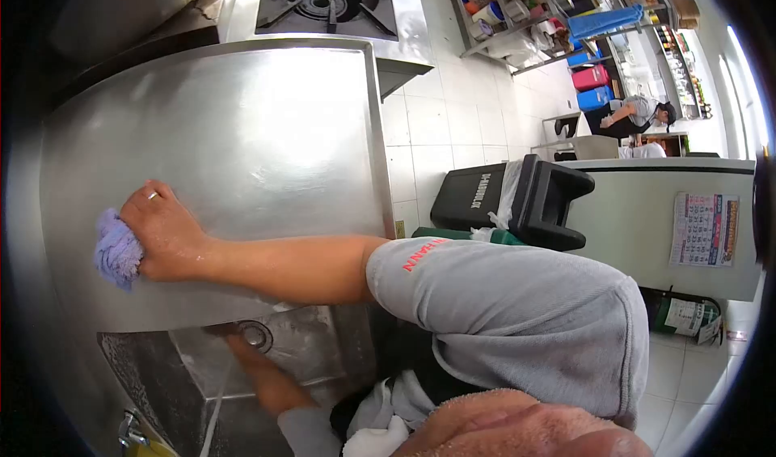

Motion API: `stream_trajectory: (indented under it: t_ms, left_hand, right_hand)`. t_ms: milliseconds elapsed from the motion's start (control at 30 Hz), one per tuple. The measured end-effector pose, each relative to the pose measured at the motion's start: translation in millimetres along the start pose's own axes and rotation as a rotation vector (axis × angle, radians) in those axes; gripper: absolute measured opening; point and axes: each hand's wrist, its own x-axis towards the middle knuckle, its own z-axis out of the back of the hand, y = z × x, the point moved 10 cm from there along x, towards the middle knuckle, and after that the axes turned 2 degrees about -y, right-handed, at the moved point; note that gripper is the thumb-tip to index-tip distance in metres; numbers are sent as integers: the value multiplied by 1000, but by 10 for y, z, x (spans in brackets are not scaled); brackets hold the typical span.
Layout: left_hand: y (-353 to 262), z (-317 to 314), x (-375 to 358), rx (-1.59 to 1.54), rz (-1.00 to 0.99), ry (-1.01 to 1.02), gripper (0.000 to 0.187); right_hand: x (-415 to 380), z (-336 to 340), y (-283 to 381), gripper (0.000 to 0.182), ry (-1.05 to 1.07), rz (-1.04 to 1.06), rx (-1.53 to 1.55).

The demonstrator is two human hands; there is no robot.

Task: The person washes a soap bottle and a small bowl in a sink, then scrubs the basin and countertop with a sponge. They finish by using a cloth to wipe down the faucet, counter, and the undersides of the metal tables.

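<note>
My right hand point(166, 230) is wrapped round a bunched purple cloth point(119, 249), pressed against the wide stainless steel surface point(267, 150). A ring shows on one finger. Below in the view, my left forearm reaches into the metal sink point(303, 344). Only the wrist end of my left hand point(233, 340) shows, beside the round drain point(255, 336); the steel edge hides its fingers, so what it holds, if anything, cannot be seen. A thin pale streak, perhaps running water, crosses the sink near it.
A gas burner point(323, 2) adjoins the steel surface. A tap point(129, 429) stands at the lower left. Black bins point(485, 202) stand on the tiled floor beyond my right arm. Farther off are loaded shelves point(517, 8) and another person point(638, 116) bending at a work area.
</note>
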Motion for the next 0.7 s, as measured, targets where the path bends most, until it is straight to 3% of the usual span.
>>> stream_trajectory:
  t_ms: [100,167,200,233,300,333,367,400,433,500,567,633,700]
  left_hand:
    - [859,287,-135,252,76,39,67]
    - [1400,299,-704,474,110,151,68]
    - [1531,237,-1085,530,128,222,68]
    - [1585,197,-1446,505,173,299,68]
    - [1191,195,-2074,11,526,448,63]
    - [894,398,-2172,16,398,505,62]
    - [806,593,-2243,-56,527,558,61]
    - [661,919,-2242,13,536,501,57]
    - [515,1259,-2330,-531,734,244,47]
    - [503,1953,-2334,-769,717,155,35]
    - [244,3064,-2263,-935,522,-177,26]
    - [-38,4119,-2251,-1055,288,-400,27]
    - [70,4880,-2080,-1215,210,-561,30]
  right_hand:
    - [-13,-30,-37,52,54,-41,-21]
    - [-23,-21,-160,50,3,-187,-13]
    - [-31,-116,-206,55,12,-129,-71]
    - [-66,-93,-237,58,-58,-102,46]
    - [-119,-256,-248,55,59,-28,46]
    - [-134,-378,-294,54,208,-196,257]
    - [-174,-448,-142,55,312,-323,487]
    - [-187,-480,65,47,368,-218,486]
    - [-205,-515,254,41,419,-113,491]
    - [-532,-727,545,34,649,-162,620]
    - [-1068,-1004,709,34,868,-312,606]
    - [-1575,-1347,988,33,1151,-223,364]
    - [-2004,-1948,1189,30,1132,-44,342]
